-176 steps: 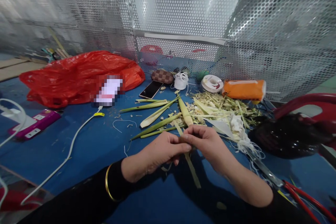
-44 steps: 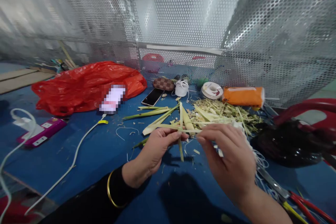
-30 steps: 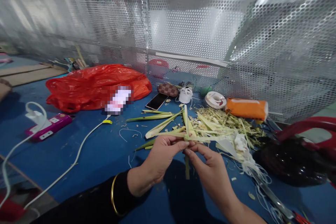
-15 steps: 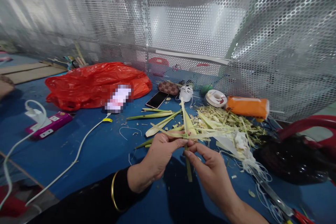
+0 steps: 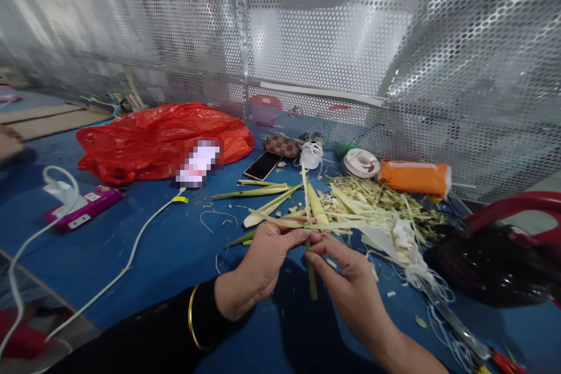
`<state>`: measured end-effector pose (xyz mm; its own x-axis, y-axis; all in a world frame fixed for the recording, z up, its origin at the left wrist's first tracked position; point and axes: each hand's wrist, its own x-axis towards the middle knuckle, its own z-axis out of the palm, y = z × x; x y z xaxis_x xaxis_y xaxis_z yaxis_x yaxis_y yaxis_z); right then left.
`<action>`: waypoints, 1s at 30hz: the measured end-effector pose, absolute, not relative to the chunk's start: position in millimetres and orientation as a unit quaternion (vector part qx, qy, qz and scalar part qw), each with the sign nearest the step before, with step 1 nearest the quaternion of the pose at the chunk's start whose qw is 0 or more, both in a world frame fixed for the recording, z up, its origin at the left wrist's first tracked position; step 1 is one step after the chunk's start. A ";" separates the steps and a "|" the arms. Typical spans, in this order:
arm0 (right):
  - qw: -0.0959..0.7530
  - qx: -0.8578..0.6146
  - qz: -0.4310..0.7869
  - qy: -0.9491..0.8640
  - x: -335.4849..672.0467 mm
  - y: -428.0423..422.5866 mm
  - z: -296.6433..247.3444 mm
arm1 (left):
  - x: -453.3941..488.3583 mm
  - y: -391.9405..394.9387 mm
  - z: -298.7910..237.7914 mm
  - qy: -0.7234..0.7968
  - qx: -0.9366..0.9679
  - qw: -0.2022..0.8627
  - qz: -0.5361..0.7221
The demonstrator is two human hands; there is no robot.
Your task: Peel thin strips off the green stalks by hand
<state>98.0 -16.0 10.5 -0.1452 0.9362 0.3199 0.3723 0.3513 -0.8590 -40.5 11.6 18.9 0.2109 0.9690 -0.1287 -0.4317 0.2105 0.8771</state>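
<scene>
I see the leaf strips crossed at right angles above the blue table — one pale yellow-green strip runs upright, its lower end hanging below the crossing, the other lies level, pointing left and right. Both are thin, flat and stiff-looking, pinched right at the crossing — held clear of the tabletop, near the heap of trimmings.

A makeshift handicraft workbench in a workshop-like space.

A blue work table is fenced by perforated metal screens, with bare concrete above them. On it lie a heap of pale green leaf trimmings, cut leaf strips, spools of thread, a red plastic bag, a smartphone and a purple power strip with a white charging cable, and red-handled cutters at the lower right edge.
</scene>
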 end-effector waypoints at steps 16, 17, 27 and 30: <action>0.530 -0.518 0.481 -0.468 102.9 -8.7 7.4 | -39.6 10.5 17.0 0.454 0.389 0.652 0.467; 0.524 -0.526 0.467 -0.480 103.2 -9.2 6.8 | -39.4 11.0 16.3 0.459 0.387 0.647 0.470; 0.494 -0.557 0.407 -0.529 102.1 -10.8 5.6 | -37.1 13.0 16.7 0.443 0.336 0.654 0.513; 0.482 -0.537 0.435 -0.538 111.2 -5.9 11.8 | -41.6 15.6 18.6 0.453 0.358 0.651 0.492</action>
<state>111.2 -5.9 11.8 0.0412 0.9978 0.0512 0.1586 0.0441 -0.9864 -41.6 15.6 18.6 0.1042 0.9655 -0.2385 -0.3169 0.2596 0.9122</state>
